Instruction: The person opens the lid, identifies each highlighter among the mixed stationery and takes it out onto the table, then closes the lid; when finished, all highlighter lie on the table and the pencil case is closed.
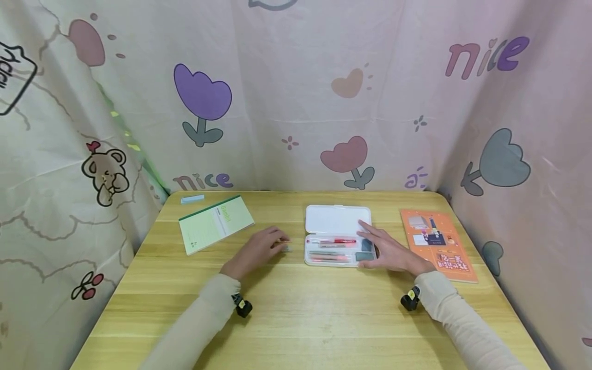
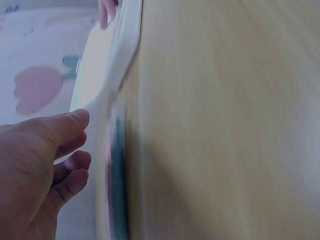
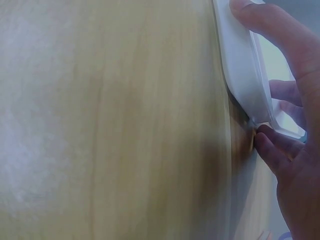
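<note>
1. Hands well apart over the bench (image 1: pixel 296 324), its near edge cut off: the right hand (image 1: pixel 393 254) spans the pencil case's right end, thumb at the front; the left hand (image 1: pixel 261 249) has loosely bent fingers with a gap to the thumb, apparently holding nothing.
2. Orange booklet (image 1: pixel 439 252), right of frame.
3. Green notebook (image 1: pixel 217 226), left of centre.
4. White pencil case (image 1: pixel 330 221), open, right of centre, partly hidden by fingers.
5. Slim items (image 2: pixel 117 190) beside the left hand, blurred; contact hard to tell.
</note>
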Demonstrator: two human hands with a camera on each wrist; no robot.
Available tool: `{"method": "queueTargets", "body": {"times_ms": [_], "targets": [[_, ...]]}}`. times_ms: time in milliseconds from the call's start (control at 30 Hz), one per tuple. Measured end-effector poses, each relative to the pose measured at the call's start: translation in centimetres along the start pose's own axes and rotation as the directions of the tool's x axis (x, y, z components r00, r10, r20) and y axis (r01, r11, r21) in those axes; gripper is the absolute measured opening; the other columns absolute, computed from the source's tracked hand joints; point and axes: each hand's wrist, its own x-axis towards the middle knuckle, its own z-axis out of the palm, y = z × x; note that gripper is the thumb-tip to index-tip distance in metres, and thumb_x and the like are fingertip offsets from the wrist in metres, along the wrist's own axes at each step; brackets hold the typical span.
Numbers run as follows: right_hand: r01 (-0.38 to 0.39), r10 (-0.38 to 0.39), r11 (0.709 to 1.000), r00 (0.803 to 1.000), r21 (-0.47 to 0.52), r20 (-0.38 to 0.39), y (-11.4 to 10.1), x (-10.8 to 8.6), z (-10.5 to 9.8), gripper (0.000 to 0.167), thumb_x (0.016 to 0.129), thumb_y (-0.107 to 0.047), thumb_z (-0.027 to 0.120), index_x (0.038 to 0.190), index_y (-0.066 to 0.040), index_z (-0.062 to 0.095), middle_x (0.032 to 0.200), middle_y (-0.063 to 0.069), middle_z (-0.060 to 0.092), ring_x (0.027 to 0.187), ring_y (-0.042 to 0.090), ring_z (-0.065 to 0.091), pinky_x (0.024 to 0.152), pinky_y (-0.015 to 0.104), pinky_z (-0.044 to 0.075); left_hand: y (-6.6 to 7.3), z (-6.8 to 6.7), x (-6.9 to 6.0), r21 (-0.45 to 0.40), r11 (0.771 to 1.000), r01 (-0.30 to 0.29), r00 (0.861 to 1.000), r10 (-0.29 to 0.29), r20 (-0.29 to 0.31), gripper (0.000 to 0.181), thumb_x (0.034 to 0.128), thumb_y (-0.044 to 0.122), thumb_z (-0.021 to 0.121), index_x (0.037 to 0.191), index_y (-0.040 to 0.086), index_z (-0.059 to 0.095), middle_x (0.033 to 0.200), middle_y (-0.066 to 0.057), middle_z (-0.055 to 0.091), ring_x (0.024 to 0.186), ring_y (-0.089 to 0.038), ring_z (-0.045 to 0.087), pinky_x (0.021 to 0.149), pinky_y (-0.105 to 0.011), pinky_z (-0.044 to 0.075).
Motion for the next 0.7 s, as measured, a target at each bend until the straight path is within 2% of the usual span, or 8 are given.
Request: {"method": "queueTargets", "body": {"times_ms": [133,300,367,467,533,700], "targets": [[-0.001,0.001,1.0,1.0,0.002,-0.001,-0.1,0.0,0.1,0.102,0.088,-0.06,0.085,0.166,-0.008,0.045,0.184,0.008,0.014,0.161,0.046,0.031,0.124,0.075,0.033,2.0,1.1,2.8,-0.009,1.0,-0.024,0.997,0.024,0.076,0.019,0.1097,0.018,0.068,0.125,0.01,0.076,0.126,-0.004,0.075,0.115,-0.021,0.073,0.104,-0.041,0.06],[0.001,-0.001,1.0,1.0,0.001,0.001,0.0,0.0,0.1,0.102,0.088,-0.06,0.085,0.166,-0.008,0.044,0.184,0.007,0.014,0.162,0.046,0.03,0.124,0.075,0.032,3.9,2.6,5.2,0.018,0.993,-0.115,0.984,0.112,0.136,0.017,0.1103,0.016,0.067,0.122,0.009,0.078,0.118,-0.003,0.077,0.113,-0.019,0.072,0.103,-0.039,0.06],[0.001,-0.001,1.0,1.0,-0.002,0.0,0.1,0.0,0.1,0.102,0.088,-0.061,0.085,0.166,-0.008,0.044,0.184,0.007,0.013,0.162,0.046,0.03,0.124,0.075,0.032,4.2,3.4,5.7,0.035,0.988,-0.153,0.978,0.146,0.15,0.018,0.1109,0.018,0.066,0.121,0.011,0.079,0.115,0.0,0.077,0.108,-0.015,0.072,0.099,-0.035,0.06],[0.0,0.0,1.0,1.0,-0.001,0.0,0.1,0.0,0.2,0.102,0.088,-0.061,0.084,0.166,-0.009,0.044,0.184,0.007,0.013,0.162,0.046,0.029,0.124,0.075,0.032,4.7,4.2,6.2,0.042,0.983,-0.179,0.972,0.17,0.16,0.019,0.1113,0.02,0.066,0.121,0.012,0.08,0.114,0.001,0.077,0.104,-0.013,0.071,0.096,-0.032,0.061],[0.0,0.0,1.0,1.0,0.001,-0.001,0.1,0.0,0.2,0.102,0.088,-0.061,0.084,0.166,-0.009,0.044,0.185,0.007,0.013,0.162,0.046,0.029,0.124,0.075,0.032,5.0,4.5,6.4,0.041,0.983,-0.178,0.972,0.169,0.161,0.02,0.1117,0.02,0.065,0.121,0.012,0.081,0.113,0.001,0.077,0.1,-0.012,0.07,0.094,-0.031,0.061],[0.005,-0.005,1.0,1.0,0.002,-0.006,0.1,-0.1,0.1,0.102,0.088,-0.06,0.085,0.166,-0.008,0.045,0.184,0.007,0.014,0.162,0.046,0.029,0.124,0.075,0.032,5.6,4.7,6.7,0.049,0.991,-0.123,0.976,0.112,0.187,0.02,0.1125,0.021,0.064,0.12,0.013,0.081,0.11,0.001,0.077,0.094,-0.009,0.066,0.09,-0.028,0.06]]}}
